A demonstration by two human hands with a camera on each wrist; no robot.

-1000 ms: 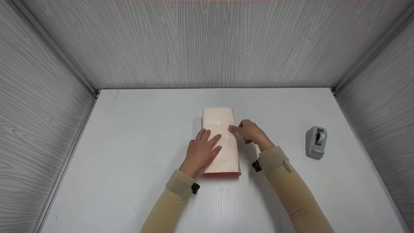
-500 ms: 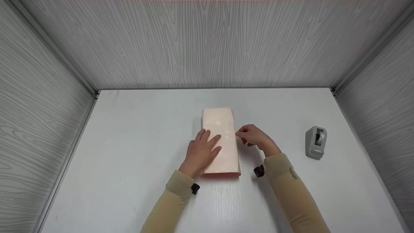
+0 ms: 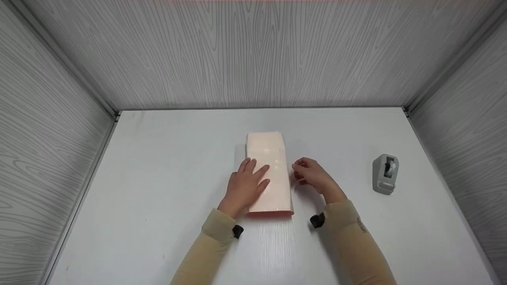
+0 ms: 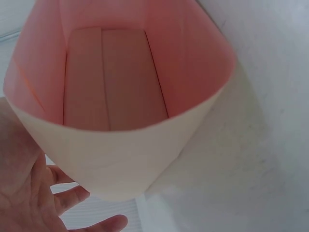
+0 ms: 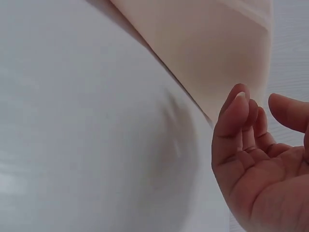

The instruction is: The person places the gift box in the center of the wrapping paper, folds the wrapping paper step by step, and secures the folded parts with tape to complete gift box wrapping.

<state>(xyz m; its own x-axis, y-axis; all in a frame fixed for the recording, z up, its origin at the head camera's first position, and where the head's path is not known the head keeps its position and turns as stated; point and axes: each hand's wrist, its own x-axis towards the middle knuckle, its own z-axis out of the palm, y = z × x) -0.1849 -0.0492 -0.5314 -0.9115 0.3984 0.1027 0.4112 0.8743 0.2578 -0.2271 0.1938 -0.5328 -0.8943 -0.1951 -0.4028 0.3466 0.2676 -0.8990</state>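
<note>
A long parcel in pale pink wrapping paper (image 3: pixel 266 144) lies lengthwise on the table. In the left wrist view the near end of the paper stands open as a tube, its inside darker pink, and a box (image 4: pixel 130 77) with a lengthwise seam sits deep within. My left hand (image 3: pixel 243 188) rests on the parcel's left side, fingers spread. Just off the right edge is my right hand (image 3: pixel 315 174), its fingers loosely bent and nothing between them; the right wrist view shows the thumb apart from the fingers. A glossy band (image 5: pixel 248 14) crosses the paper there.
A grey tape dispenser (image 3: pixel 385 174) with a roll in it stands on the right part of the white table (image 3: pixel 166 170). Grey wood-grain panels (image 3: pixel 253 55) close off the back and both sides.
My right hand has drawn back from the top of the paper, down and to the right, off its edge. The left hand stays put on the parcel.
</note>
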